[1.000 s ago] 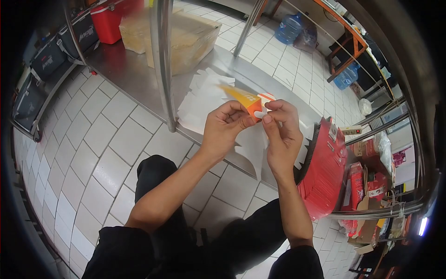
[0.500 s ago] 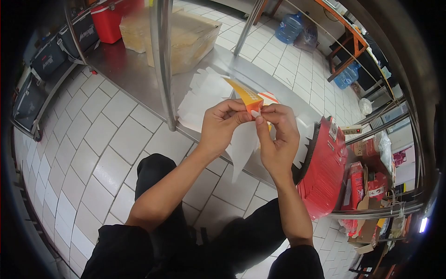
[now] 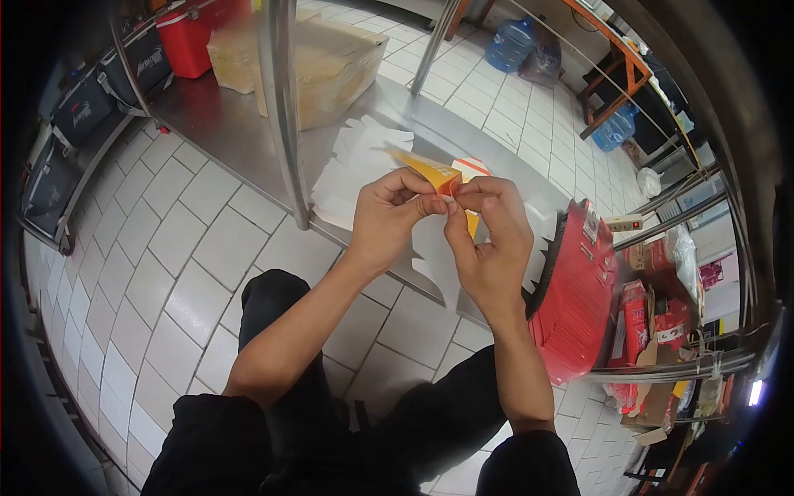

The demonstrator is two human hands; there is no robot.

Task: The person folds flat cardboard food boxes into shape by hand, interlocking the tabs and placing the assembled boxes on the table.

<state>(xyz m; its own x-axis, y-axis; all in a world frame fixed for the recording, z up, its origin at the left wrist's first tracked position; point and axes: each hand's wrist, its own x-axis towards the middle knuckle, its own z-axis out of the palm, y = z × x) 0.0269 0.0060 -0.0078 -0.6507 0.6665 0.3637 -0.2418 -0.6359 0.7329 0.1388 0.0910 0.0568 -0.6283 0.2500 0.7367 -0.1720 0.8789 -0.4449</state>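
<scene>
My left hand (image 3: pixel 387 217) pinches a folded yellow-and-orange card piece (image 3: pixel 434 174) between thumb and fingers. Its pointed end sticks out up and to the left. On the other side, my right hand (image 3: pixel 495 240) grips the orange end of the same piece, thumb and fingertips pressed together. Both sets of fingertips nearly touch and hide part of the fold. Beneath the hands, white flat card pieces (image 3: pixel 351 178) with jagged edges lie on a steel shelf (image 3: pixel 227 132). A red-striped card piece (image 3: pixel 470 165) shows just behind my right hand.
A stack of red flat cards (image 3: pixel 575 289) stands to the right. A taped cardboard box (image 3: pixel 327 70) and a red cooler (image 3: pixel 188 41) sit farther along the shelf. A metal post (image 3: pixel 284 116) rises left of the hands. Blue water jugs (image 3: pixel 510 45) stand on the tiled floor.
Both hands have shifted slightly left, still pinching the card piece. The right thumb and fingers have moved a little at its orange end, and the view has shifted slightly.
</scene>
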